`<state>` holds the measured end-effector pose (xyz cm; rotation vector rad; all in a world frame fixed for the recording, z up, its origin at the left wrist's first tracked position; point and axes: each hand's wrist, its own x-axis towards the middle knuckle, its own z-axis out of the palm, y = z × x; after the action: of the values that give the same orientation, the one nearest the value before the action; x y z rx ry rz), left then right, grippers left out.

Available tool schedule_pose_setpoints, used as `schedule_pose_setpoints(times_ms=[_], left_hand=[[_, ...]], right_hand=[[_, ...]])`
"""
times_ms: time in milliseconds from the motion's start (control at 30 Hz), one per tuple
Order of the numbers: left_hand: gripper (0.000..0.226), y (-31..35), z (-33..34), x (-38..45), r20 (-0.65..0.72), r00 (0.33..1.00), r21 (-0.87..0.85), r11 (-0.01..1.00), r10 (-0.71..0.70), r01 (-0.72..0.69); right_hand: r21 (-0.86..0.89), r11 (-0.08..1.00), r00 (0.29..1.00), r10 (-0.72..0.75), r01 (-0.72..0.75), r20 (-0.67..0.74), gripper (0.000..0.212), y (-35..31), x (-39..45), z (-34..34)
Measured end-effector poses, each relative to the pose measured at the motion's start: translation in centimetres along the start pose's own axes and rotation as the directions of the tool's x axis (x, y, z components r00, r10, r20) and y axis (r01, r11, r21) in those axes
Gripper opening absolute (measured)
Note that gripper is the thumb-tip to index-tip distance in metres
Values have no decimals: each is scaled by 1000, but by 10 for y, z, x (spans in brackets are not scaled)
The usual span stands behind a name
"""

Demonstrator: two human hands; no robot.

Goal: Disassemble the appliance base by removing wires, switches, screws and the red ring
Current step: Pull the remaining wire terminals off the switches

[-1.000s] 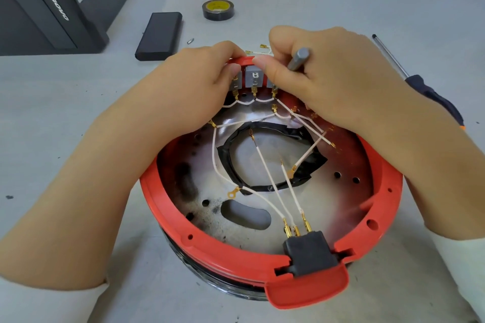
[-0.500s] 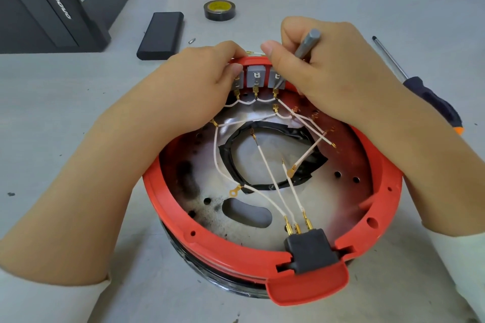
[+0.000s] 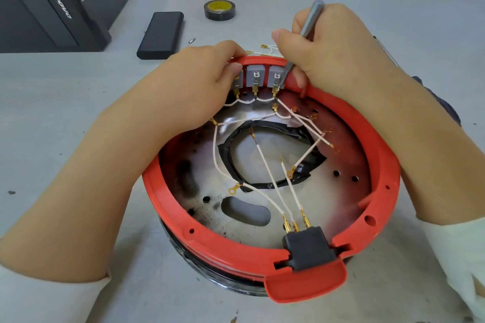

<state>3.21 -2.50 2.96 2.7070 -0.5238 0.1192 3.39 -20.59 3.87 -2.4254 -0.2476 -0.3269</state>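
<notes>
Left hand (image 3: 210,73) pinches the far rim of the red ring (image 3: 168,207) on the bench (image 3: 78,139); right hand (image 3: 328,52) grips a slim metal tool (image 3: 307,26) at the grey switches (image 3: 254,76). Rigid plastic, thin springy wires (image 3: 265,162): likely pry gently at the clips.

Single view only, head-mounted, wide-angle. Aimed forward and steeply down over both forearms onto the bench (image 3: 393,8). Close range: left hand (image 3: 202,78) and right hand (image 3: 330,60) fill the upper centre, appliance base (image 3: 262,252) directly below and between them, nearest the wearer. Beyond the hands, tape roll (image 3: 219,10) and dark computer case (image 3: 52,2) at the far left. Straight edges bowed toward frame borders. No second view for overlap.
</notes>
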Motion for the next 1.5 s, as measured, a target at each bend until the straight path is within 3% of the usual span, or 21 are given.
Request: schedule_pose_setpoints(times_ms=[167, 367, 967, 1333, 1500], left_hand=[[31, 0, 0, 0, 5, 1000, -16, 1000, 5, -5], [30, 0, 0, 0, -2, 1000, -9, 1000, 5, -5], [31, 0, 1, 0, -22, 999, 23, 999, 28, -27], [32, 0, 1, 0, 1, 1000, 6, 1000, 7, -7], [30, 0, 0, 0, 4, 1000, -8, 1000, 5, -5]], right_hand=[[-56, 993, 992, -105, 101, -70, 39, 1, -9, 1], [-91, 978, 981, -191, 188, -28, 39, -2, -14, -1], [-164, 943, 957, -289, 289, 21, 41, -1, -16, 0], [33, 997, 995, -76, 73, 71, 40, 0, -3, 0], [29, 995, 995, -94, 93, 32, 40, 0, -4, 1]])
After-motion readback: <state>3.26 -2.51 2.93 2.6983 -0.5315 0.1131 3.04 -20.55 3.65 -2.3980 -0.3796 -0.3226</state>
